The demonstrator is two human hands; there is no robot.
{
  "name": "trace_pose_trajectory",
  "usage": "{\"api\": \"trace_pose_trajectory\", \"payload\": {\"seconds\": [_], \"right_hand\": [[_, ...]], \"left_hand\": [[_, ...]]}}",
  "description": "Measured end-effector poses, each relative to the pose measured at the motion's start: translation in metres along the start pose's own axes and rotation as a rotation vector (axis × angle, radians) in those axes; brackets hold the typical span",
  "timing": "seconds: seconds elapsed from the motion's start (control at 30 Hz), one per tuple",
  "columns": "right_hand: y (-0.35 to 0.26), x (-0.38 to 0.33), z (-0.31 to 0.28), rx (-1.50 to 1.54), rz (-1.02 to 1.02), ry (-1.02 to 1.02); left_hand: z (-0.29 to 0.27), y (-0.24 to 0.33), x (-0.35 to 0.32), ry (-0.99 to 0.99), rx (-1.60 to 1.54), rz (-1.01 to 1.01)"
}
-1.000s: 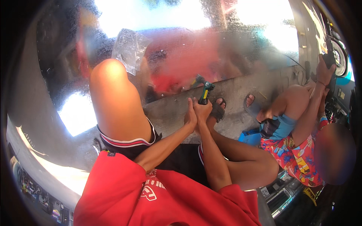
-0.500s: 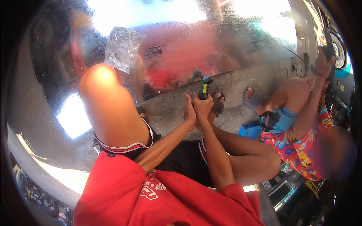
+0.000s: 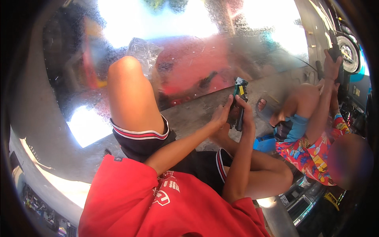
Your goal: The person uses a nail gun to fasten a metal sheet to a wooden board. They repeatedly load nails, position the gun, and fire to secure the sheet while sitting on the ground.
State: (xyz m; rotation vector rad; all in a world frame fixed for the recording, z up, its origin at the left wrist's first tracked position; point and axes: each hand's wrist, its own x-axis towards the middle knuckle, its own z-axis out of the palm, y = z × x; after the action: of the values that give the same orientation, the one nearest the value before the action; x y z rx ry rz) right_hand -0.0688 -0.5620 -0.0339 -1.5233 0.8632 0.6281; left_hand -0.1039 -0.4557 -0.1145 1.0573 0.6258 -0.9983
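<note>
Both my hands are around a green and black hand riveter (image 3: 239, 90) with a yellow patch and a grey metal head. It is tilted, head pointing away from me, just above the near edge of a shiny metal sheet (image 3: 189, 63). My left hand (image 3: 222, 116) grips its left side, fingers closed against the green part. My right hand (image 3: 246, 110) wraps the right side, and a black handle shows below its fingers. Part of the tool is covered by my fingers. Small rivet-like dots lie along the sheet's near edge.
A clear plastic bag (image 3: 144, 51) lies on the sheet beyond my raised knee. At the right, another person in a floral shirt (image 3: 302, 156) squats, holding a black tool (image 3: 334, 51). A blue object (image 3: 265, 144) sits between us on the grey floor (image 3: 185, 118). A wheel (image 3: 349, 53) stands farther right.
My hands and the riveter have moved right. The riveter's head has turned, and my left hand now grips the tool. The view has shifted slightly.
</note>
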Motion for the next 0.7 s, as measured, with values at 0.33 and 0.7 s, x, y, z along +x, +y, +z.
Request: {"api": "trace_pose_trajectory", "payload": {"seconds": [0.33, 0.7], "right_hand": [[-0.078, -0.002, 0.088, 0.139, -0.786, 0.074], [0.012, 0.100, 0.327, -0.782, -1.107, -0.185]], "left_hand": [[-0.126, 0.241, -0.066, -0.520, -0.376, 0.196], [-0.253, 0.289, -0.144, 0.138, -0.446, 0.988]]}}
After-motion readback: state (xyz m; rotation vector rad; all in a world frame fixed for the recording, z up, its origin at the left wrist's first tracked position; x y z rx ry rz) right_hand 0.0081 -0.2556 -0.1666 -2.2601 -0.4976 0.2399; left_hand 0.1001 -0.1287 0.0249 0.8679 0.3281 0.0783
